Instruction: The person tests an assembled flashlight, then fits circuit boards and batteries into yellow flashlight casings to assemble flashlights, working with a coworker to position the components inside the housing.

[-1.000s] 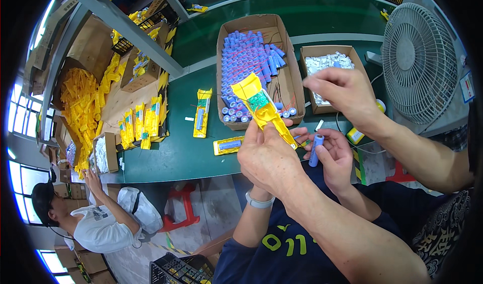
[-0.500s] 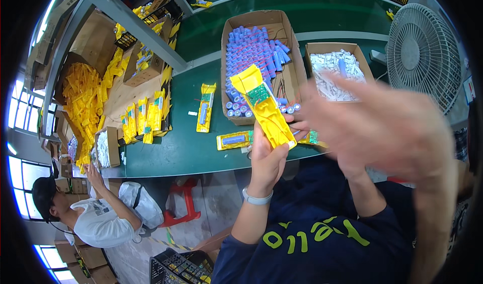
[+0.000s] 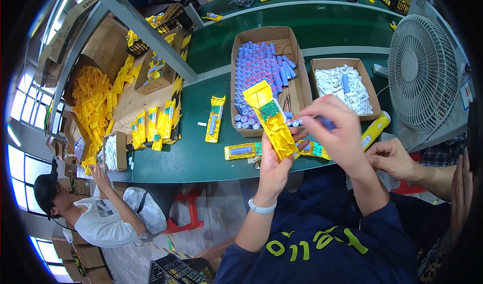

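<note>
My left hand [image 3: 274, 165], with a pale band at its wrist, is closed around the lower end of a yellow plastic casing [image 3: 283, 138]. This casing is tilted over the table edge, and a green circuit board [image 3: 269, 110] sits in its upper part. Just right of it, my right hand [image 3: 336, 130] is closed on a blue battery cell [image 3: 326, 123], partly hidden by the fingers. Its fingertips pinch close to the casing's edge; any thin wire there is too small to make out.
Behind my hands stands a cardboard box [image 3: 305, 77] of blue cells. Right of it are a box of white pieces [image 3: 347, 85] and a fan [image 3: 422, 72]. A co-worker's hand [image 3: 395, 158] is by a yellow cylinder [image 3: 376, 130]. More casings [image 3: 215, 119] lie leftward; another person [image 3: 108, 211] sits far left.
A large blurred hand and arm have left the right foreground, uncovering my right hand and the blue cell. A co-worker's hand and a yellow cylinder now show at right. The view has shifted slightly.
</note>
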`<state>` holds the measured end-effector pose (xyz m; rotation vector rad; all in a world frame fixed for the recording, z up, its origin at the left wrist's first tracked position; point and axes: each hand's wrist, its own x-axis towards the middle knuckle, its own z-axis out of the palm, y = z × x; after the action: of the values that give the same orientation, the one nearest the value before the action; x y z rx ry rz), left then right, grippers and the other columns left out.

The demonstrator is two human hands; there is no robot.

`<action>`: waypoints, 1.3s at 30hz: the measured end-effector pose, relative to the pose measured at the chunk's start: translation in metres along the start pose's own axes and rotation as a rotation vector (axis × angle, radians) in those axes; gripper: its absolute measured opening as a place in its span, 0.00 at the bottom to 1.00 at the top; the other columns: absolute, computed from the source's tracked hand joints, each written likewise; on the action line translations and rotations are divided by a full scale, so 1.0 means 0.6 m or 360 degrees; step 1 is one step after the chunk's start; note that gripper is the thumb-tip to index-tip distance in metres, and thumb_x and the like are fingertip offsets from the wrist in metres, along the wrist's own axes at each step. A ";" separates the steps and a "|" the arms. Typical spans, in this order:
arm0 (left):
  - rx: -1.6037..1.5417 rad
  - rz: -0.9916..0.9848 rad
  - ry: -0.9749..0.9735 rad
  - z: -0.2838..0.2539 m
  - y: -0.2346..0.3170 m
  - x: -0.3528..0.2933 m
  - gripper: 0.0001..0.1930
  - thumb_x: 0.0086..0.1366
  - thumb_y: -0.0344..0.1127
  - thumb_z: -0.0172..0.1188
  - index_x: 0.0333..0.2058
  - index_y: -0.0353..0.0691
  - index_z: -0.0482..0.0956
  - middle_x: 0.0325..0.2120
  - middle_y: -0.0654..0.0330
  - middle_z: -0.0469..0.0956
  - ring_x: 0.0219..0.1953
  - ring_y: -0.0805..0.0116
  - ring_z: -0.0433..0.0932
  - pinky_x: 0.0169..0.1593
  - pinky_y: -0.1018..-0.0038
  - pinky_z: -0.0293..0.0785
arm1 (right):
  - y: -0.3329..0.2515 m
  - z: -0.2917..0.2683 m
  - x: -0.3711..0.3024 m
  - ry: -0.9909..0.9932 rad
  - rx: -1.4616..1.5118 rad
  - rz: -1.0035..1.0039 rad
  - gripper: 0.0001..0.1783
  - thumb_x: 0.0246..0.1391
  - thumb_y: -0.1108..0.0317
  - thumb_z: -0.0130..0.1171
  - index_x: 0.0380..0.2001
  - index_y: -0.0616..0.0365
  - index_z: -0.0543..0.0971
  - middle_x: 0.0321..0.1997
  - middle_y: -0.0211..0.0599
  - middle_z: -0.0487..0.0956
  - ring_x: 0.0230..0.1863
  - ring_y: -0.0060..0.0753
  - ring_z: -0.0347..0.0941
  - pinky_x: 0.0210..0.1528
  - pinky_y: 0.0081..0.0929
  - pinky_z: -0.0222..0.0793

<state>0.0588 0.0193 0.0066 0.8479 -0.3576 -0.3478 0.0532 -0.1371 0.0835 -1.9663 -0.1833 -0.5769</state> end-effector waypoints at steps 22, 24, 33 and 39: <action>0.0377 -0.0062 -0.0079 -0.007 -0.013 -0.005 0.40 0.55 0.14 0.43 0.67 0.40 0.43 0.59 0.54 0.60 0.63 0.58 0.63 0.64 0.61 0.64 | 0.046 0.040 0.018 -0.0326 -0.0273 0.0468 0.21 0.38 0.59 0.72 0.28 0.58 0.72 0.29 0.38 0.72 0.33 0.36 0.70 0.35 0.31 0.67; 0.0251 -0.0088 -0.0110 -0.005 -0.012 -0.005 0.40 0.55 0.14 0.43 0.66 0.40 0.43 0.59 0.53 0.60 0.61 0.55 0.66 0.64 0.55 0.64 | 0.060 0.038 0.013 -0.0314 -0.0296 0.0355 0.22 0.39 0.60 0.73 0.29 0.59 0.71 0.30 0.38 0.71 0.31 0.34 0.69 0.33 0.30 0.65; 0.0211 -0.0131 -0.0067 -0.016 -0.012 -0.015 0.40 0.54 0.14 0.41 0.67 0.39 0.43 0.57 0.52 0.62 0.60 0.62 0.66 0.63 0.62 0.64 | 0.056 0.022 -0.024 -0.0455 -0.0171 0.0387 0.18 0.41 0.62 0.70 0.33 0.60 0.76 0.34 0.42 0.76 0.39 0.43 0.74 0.41 0.34 0.69; 0.0231 -0.0106 -0.0009 -0.019 -0.019 -0.017 0.38 0.53 0.15 0.48 0.64 0.39 0.51 0.53 0.53 0.67 0.57 0.62 0.68 0.59 0.67 0.68 | 0.067 0.032 -0.034 -0.0422 -0.0223 0.0432 0.17 0.40 0.63 0.69 0.32 0.60 0.77 0.33 0.41 0.76 0.38 0.44 0.75 0.41 0.36 0.70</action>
<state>0.0530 0.0245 -0.0109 1.0031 -0.3634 -0.3896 0.0562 -0.1357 0.0347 -2.1552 -0.0385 -0.1549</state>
